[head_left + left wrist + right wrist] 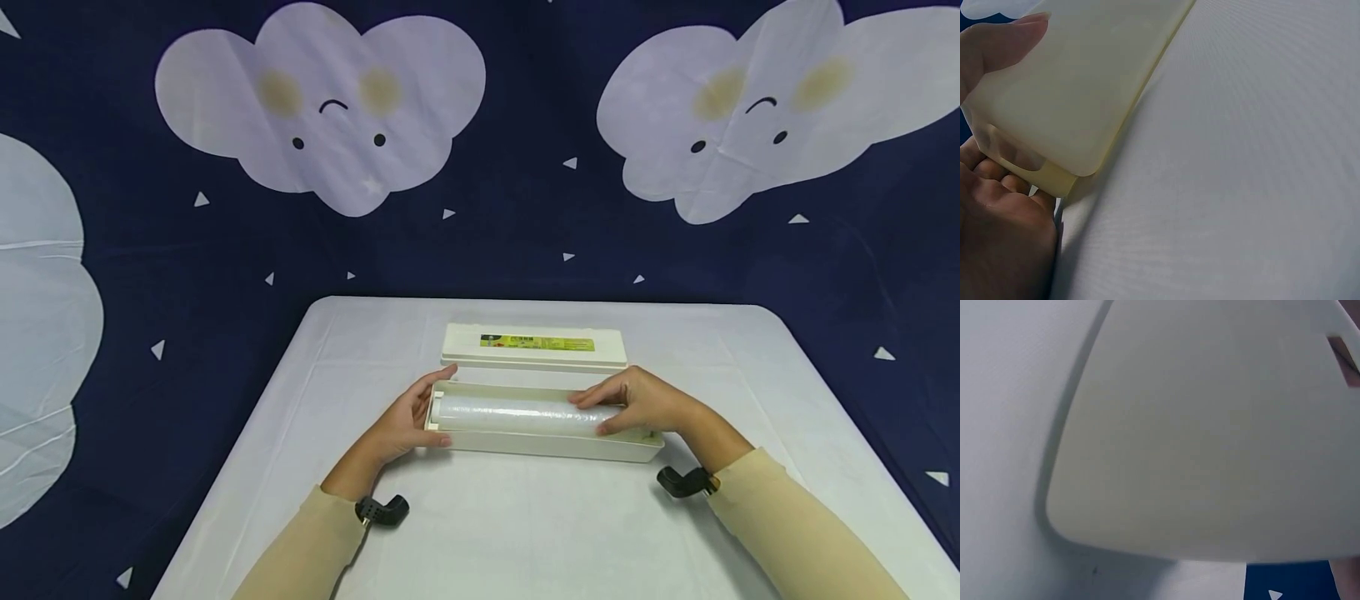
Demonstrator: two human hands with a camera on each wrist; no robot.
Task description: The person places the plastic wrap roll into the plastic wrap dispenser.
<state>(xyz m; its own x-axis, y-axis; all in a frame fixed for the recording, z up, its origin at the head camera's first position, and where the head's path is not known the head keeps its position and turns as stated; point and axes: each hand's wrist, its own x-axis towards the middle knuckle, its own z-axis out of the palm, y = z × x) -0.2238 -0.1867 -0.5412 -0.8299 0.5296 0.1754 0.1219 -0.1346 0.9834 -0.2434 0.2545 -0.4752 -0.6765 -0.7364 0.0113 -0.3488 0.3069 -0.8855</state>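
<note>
A long cream box (547,445) stands on the table with its top off. Inside it lies a clear roll of cling film (510,414). My left hand (397,427) grips the box's left end, thumb on the front rim and fingers round the far side. The left wrist view shows the thumb on the box wall (1085,94) and curled fingers at its end. Over the right part of the box, my right hand (656,402) holds the roll between thumb and fingers. In the right wrist view the box's side (1197,450) hides most of that hand.
Behind the box lies a cream lid (534,357) with a yellow-green label (536,342). Both rest on a white-covered table (525,533). A dark blue cloth (525,167) printed with clouds hangs beyond the table's far edge.
</note>
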